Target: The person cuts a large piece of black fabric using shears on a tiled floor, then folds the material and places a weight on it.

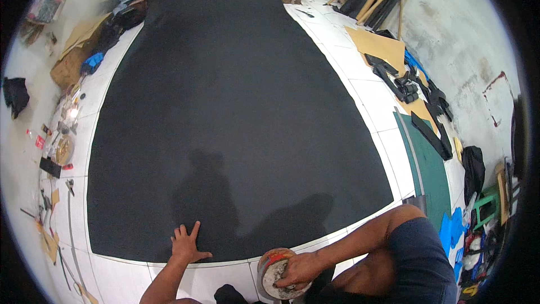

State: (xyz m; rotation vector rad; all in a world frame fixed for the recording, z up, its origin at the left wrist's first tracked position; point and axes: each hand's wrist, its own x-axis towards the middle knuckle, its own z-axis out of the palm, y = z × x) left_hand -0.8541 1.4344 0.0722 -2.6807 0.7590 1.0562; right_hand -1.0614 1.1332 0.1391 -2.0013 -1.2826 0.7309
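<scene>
Evidently spread flat over the white floor tiles [374, 101], in front of both hands: a black fabric sheet [242, 95]. Expect soft, pliable cloth, light for its breadth and quick to crease; best lifted by both near corners. Note the left hand [185, 245] at the near edge, fingers splayed wide, gripping nothing; the right hand [299, 272] atop a round tin [271, 273], fingers partly bent, with no way to make out any grip. Treat the tin as rigid, likely heavier; grasp around its side.

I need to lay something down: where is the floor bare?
White tile shows between the black sheet and brown cardboard, and left of the left forearm, at the sheet's near edge. Crowded: left-side clutter, black straps at right.
</scene>
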